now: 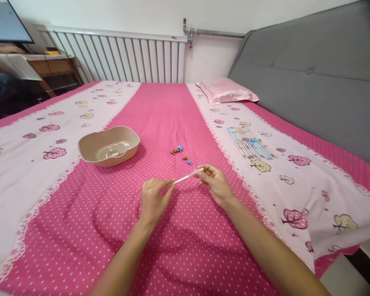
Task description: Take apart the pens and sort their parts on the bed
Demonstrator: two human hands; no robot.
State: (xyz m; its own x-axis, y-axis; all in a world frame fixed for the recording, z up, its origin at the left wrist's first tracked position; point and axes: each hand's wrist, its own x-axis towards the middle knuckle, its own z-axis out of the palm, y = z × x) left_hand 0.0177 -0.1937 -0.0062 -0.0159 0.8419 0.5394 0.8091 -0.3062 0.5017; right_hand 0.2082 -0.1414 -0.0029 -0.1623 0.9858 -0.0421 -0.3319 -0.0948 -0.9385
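Both my hands hover over the pink dotted bedsheet (160, 246), pinching the two ends of a thin clear pen tube (186, 177). My left hand (154, 201) grips its nearer end with closed fingers. My right hand (214, 183) pinches the far end. Just beyond the tube lie several small brown and blue caps (180, 153) loose on the sheet. A beige bowl (88, 148) with small pale bits inside sits to the left. A row of several blue and pale pens (251, 142) lies to the right.
A pink satin pillow (226, 90) rests near the grey headboard (311, 70). A white radiator (117, 55) lines the far wall. At the far left another person's arm (4, 49) rests on a wooden desk (54, 65) under a monitor (4, 20).
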